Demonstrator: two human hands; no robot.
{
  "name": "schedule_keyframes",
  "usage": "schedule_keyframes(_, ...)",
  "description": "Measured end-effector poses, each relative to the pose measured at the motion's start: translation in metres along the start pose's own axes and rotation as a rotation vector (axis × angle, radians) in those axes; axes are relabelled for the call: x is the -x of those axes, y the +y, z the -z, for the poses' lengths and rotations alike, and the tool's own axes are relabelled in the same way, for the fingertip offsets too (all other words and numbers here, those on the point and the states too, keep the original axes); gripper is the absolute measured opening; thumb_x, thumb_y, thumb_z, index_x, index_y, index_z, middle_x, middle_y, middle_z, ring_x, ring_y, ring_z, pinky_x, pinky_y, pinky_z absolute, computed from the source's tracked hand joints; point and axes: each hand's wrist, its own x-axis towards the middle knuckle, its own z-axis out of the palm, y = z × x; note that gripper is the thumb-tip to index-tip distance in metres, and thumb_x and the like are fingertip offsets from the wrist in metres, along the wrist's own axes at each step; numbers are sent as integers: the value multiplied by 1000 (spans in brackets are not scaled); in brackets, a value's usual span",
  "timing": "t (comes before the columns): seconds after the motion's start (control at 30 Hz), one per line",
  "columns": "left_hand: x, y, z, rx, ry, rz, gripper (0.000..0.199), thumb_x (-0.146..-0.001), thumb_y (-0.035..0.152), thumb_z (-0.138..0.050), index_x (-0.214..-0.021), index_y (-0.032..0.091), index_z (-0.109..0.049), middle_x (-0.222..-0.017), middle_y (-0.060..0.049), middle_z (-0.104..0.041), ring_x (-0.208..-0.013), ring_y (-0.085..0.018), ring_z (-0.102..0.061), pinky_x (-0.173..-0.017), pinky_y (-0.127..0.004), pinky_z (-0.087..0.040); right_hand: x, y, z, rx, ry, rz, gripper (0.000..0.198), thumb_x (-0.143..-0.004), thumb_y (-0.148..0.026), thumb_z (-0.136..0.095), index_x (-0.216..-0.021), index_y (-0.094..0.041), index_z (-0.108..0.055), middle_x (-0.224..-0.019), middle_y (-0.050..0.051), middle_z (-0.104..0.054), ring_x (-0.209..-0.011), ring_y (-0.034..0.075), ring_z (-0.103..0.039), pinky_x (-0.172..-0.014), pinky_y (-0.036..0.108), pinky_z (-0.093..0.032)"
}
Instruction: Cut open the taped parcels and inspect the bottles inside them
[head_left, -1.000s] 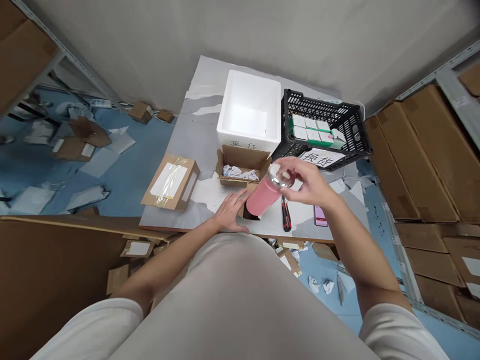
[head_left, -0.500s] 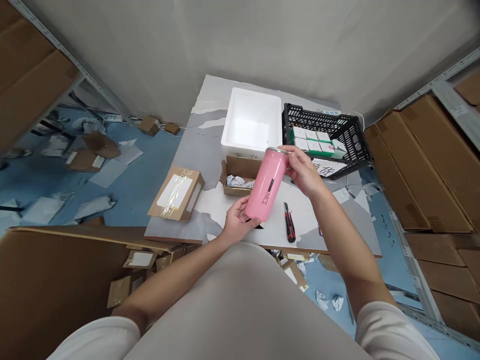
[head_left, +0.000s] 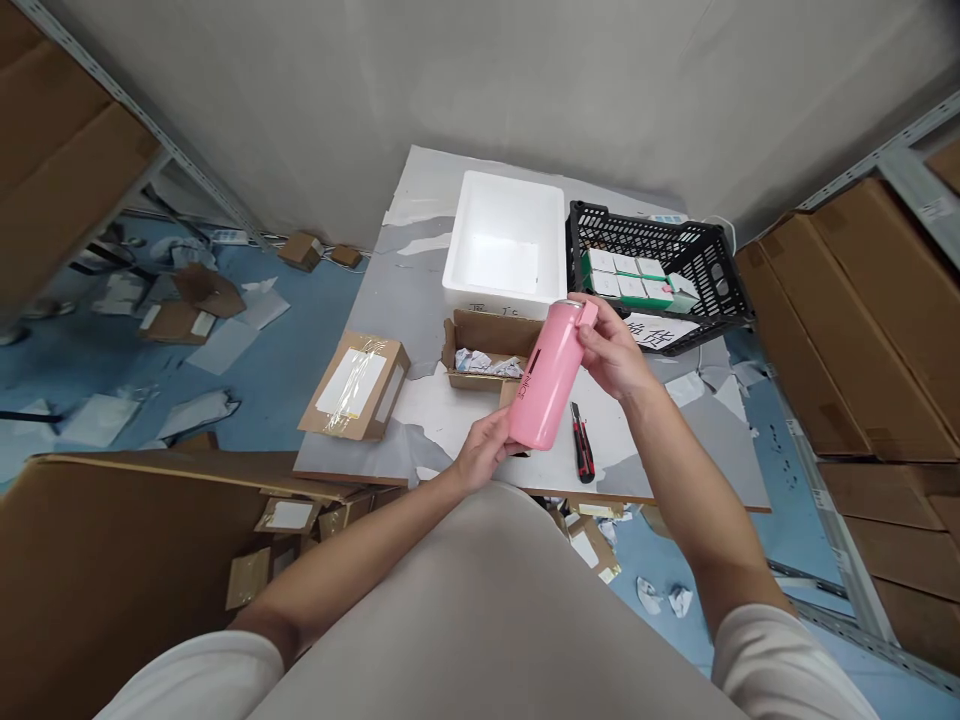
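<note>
A pink insulated bottle [head_left: 551, 380] with dark lettering and a pink loop near its top is held tilted above the table. My left hand [head_left: 482, 450] is closed on its lower end. Its upper end sits in the fingers of my right hand [head_left: 611, 350]. Behind the bottle stands an open cardboard box [head_left: 487, 383] with crumpled paper inside, partly hidden by the bottle. A red and black utility knife [head_left: 582, 447] lies on the table just right of the bottle.
On the table [head_left: 420, 200] stand a white foam box [head_left: 504, 297], a black plastic crate [head_left: 682, 235] with small white boxes [head_left: 626, 278], and a taped carton [head_left: 356, 390] at left. Cartons fill shelves on both sides. Paper scraps and boxes litter the blue floor.
The bottle has turned about its length, so its lettering has shifted left and the pink loop now shows. It has moved slightly right, with both hands still on it.
</note>
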Motion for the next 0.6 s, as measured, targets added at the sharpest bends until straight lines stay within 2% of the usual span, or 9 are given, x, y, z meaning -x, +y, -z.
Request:
schedule_keyframes(0.1, -2, -4, -5, -83, 79, -32, 69, -71, 55, -70, -126, 18, -52, -127, -14, -58, -114, -28, -57, -89, -37, -50, -4, 9, -6, 124, 132, 56, 47, -68, -53, -73, -106, -29, -59, -102, 1, -64, -87, 19, -60, -80, 37, -51)
schedule_keyframes(0.17, -4, -6, -8, -126, 146, -28, 80, -62, 45, -81, -129, 21, -45, -126, -14, -58, -108, -26, -60, -85, -35, -51, -5, 13, -10, 215, 204, 101, 46, -66, -51, -75, -102, -27, -59, -101, 1, -64, -89, 19, -59, -84, 38, -50)
schedule_keyframes(0.23, -5, -8, -11, -151, 203, -13, 82, -58, 38, -84, -126, 21, -42, -118, -13, -61, -96, -21, -64, -78, -31, -52, -5, 15, -14, 272, 233, 126, 46, -65, -51, -75, -100, -26, -59, -103, 2, -64, -92, 20, -58, -87, 40, -48)
schedule_keyframes(0.37, -2, -8, -11, -82, 195, -14, 63, -65, 43, -79, -115, 21, -47, -100, -6, -66, -81, -15, -64, -74, -28, -51, -1, 9, -13, 133, 102, 93, 47, -69, -59, -69, -102, -27, -58, -108, 4, -64, -99, 23, -59, -88, 41, -47)
schedule_keyframes(0.5, 2, -8, -11, 147, 62, 105, 61, -74, 62, -64, -117, 20, -53, -103, -9, -66, -87, -23, -67, -76, -36, -52, 4, 0, -5, -139, -58, 40, 49, -68, -66, -65, -98, -28, -56, -112, 5, -65, -102, 26, -61, -85, 44, -49)
schedule_keyframes(0.6, -1, -12, -15, 181, 57, 169, 68, -76, 69, -54, -120, 17, -54, -104, -12, -67, -91, -27, -67, -79, -41, -52, 7, 1, 0, -221, -46, 20, 49, -65, -62, -70, -97, -29, -54, -110, 3, -66, -99, 25, -62, -83, 44, -51)
